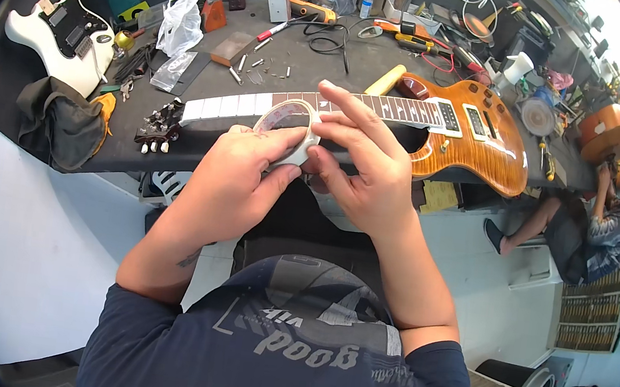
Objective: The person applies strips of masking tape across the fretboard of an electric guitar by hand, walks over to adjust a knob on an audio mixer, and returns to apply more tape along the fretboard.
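My left hand [231, 172] grips a roll of masking tape [290, 104] by its near side, thumb and fingers closed on the ring. At the roll's right edge, my right hand [375, 170] has its thumb and some fingers against the tape, while its index finger stretches up and away. Just beyond both hands an amber electric guitar [477, 156] lies along the bench, its body to the right and its dark headstock [160, 125] to the left. White strips [228, 106] cover the headstock end of the fretboard; the bare frets show nearer the body. My hands hide part of the neck.
On the dark workbench [302, 65], a white guitar body [28, 31] and dark cloth [56, 120] lie left. Plastic bags [180, 19], a marker [272, 32] and small metal pieces lie beyond the neck. Tools and cables crowd the back. Another person [608, 222] sits far right beside a guitar.
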Demonstrator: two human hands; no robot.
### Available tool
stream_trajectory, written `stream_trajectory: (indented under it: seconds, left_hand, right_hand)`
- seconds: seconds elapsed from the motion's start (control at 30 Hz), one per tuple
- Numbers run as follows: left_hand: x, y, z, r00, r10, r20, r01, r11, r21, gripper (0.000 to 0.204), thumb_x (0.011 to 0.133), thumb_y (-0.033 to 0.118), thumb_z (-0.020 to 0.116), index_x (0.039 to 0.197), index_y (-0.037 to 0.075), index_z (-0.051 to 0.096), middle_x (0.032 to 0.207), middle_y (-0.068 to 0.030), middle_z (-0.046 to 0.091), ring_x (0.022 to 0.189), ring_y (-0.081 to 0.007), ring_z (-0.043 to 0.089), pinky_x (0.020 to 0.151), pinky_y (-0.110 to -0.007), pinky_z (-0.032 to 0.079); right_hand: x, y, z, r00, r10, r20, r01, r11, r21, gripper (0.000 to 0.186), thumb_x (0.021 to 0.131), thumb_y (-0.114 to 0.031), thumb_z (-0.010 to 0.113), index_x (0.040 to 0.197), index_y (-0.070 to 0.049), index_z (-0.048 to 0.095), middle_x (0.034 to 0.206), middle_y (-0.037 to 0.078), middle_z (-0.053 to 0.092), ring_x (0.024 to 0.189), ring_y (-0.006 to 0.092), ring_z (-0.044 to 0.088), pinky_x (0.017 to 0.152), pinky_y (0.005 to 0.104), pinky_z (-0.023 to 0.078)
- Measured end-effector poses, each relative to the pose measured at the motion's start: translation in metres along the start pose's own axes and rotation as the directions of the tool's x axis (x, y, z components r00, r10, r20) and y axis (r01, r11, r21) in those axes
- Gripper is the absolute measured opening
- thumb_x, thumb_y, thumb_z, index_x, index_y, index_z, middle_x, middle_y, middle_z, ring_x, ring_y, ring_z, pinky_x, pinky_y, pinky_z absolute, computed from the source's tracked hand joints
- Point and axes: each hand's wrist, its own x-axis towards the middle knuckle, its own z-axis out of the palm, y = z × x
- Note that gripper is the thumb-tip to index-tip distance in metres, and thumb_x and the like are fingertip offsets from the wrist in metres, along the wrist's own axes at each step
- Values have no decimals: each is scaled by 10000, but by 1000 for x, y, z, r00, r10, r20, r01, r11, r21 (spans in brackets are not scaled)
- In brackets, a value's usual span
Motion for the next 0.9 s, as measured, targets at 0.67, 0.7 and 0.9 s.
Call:
stream_trajectory:
  seconds: [0.67, 0.7, 0.9]
  left_hand:
    - [3, -32, 1, 931, 212, -296, -72, 904, 422, 55, 934, 117, 760, 937, 64, 744, 820, -80, 748, 768, -295, 676, 772, -442, 386]
    - [3, -32, 2, 930, 214, -299, -71, 903, 424, 55, 934, 117, 760, 937, 64, 744, 820, -80, 748, 768, -295, 676, 772, -442, 386]
    - [6, -24, 9, 923, 200, -328, -40, 898, 437, 65, 933, 113, 759, 976, 70, 778, 829, -63, 761, 798, -266, 683, 796, -461, 355]
  right_hand:
    - [0, 13, -4, 993, 111, 34, -106, 988, -111, 118, 819, -23, 755, 908, -13, 678, 1413, 167, 690, 1160, 360, 698, 1032, 465, 552]
    - [0, 12, -6, 986, 166, 9, -166, 986, -33, 206, 841, -37, 761, 1038, 1, 714, 1413, 196, 687, 1189, 369, 702, 1046, 454, 562]
    - [15, -1, 15, 1000, 23, 9, -22, 996, -86, 377, 848, -78, 852, 1185, 9, 707, 1294, 181, 733, 1199, 395, 712, 1020, 468, 581]
